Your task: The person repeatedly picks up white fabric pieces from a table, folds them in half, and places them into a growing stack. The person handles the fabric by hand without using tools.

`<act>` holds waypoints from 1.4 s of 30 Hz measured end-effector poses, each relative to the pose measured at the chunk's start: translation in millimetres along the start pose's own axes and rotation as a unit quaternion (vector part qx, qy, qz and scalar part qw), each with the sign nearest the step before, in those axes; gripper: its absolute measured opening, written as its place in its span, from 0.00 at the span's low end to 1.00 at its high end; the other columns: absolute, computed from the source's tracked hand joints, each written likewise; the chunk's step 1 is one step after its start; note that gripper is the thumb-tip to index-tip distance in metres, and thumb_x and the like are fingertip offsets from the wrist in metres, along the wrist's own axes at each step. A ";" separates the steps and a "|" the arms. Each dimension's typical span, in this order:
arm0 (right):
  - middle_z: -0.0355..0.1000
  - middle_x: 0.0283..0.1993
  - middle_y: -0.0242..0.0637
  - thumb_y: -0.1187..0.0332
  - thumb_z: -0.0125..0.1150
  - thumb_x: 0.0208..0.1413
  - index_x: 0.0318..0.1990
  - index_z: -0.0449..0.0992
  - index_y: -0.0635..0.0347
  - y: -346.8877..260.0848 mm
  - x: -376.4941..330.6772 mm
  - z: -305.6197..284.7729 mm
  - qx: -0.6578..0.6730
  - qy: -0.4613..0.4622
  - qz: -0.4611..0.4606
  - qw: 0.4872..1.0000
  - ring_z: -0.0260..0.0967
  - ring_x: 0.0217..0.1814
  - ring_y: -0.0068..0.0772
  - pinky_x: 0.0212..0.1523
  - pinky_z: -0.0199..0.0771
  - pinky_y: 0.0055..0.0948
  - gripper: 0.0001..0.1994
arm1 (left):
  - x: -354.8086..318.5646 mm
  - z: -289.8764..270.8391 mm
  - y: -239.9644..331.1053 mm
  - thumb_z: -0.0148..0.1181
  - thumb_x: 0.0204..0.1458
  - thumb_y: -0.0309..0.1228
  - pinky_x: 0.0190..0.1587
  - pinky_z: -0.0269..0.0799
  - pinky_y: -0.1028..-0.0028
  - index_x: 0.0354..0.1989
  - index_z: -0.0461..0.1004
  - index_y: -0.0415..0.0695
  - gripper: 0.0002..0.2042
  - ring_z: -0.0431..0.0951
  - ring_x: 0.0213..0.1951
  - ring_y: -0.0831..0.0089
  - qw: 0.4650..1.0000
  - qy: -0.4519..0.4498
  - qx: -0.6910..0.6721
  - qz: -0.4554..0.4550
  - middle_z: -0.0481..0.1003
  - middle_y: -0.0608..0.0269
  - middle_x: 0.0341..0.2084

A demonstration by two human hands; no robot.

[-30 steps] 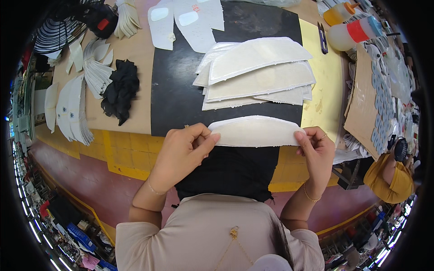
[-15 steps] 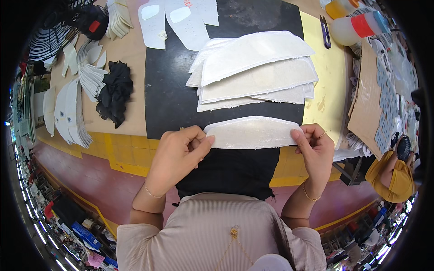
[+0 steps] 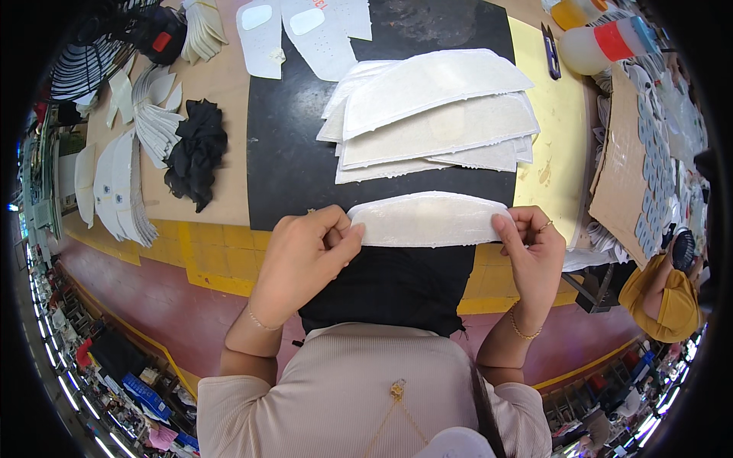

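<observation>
A white fabric panel (image 3: 430, 220) with a curved top and straight lower edge is stretched between my hands at the front edge of the table. My left hand (image 3: 317, 248) pinches its left end between thumb and fingers. At the other end, my right hand (image 3: 532, 240) grips the corner, the thumb on top. Just beyond lies a loose stack of similar white panels (image 3: 439, 126), fanned unevenly on a black mat (image 3: 294, 153).
Black crumpled cloth (image 3: 197, 153) and bundles of white cut pieces (image 3: 118, 191) lie at left, near a fan (image 3: 80, 65). Thread snips (image 3: 550, 53) and bottles (image 3: 603, 46) stand far right. Flat white pieces (image 3: 317, 42) lie at the back. A person in yellow (image 3: 663, 301) is off right.
Both hands keep hold of the panel's ends. The panel's lower edge looks slightly flatter and more level; the whole view has shifted a little.
</observation>
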State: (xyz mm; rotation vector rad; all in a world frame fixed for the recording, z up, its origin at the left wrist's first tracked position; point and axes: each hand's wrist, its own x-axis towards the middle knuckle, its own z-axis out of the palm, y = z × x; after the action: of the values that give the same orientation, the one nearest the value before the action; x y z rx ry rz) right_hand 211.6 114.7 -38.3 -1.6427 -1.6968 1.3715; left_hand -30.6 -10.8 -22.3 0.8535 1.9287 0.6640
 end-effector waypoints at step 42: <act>0.53 0.73 0.37 0.52 0.57 0.55 0.69 0.59 0.55 -3.6 -23.7 58.7 -0.364 -0.107 -0.396 0.836 0.47 0.76 0.38 0.73 0.42 0.44 0.35 | -1.1 67.9 -33.7 0.63 0.48 0.30 0.69 0.49 0.55 0.69 0.52 0.37 0.39 0.53 0.70 0.51 0.847 0.117 0.327 0.403 0.55 0.45 0.68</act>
State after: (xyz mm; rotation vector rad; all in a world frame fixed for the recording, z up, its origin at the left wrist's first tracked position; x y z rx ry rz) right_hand 166.6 72.7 -52.9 -0.8157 -2.8098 0.5116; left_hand 19.8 -25.1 -77.1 2.1742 1.9929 0.5824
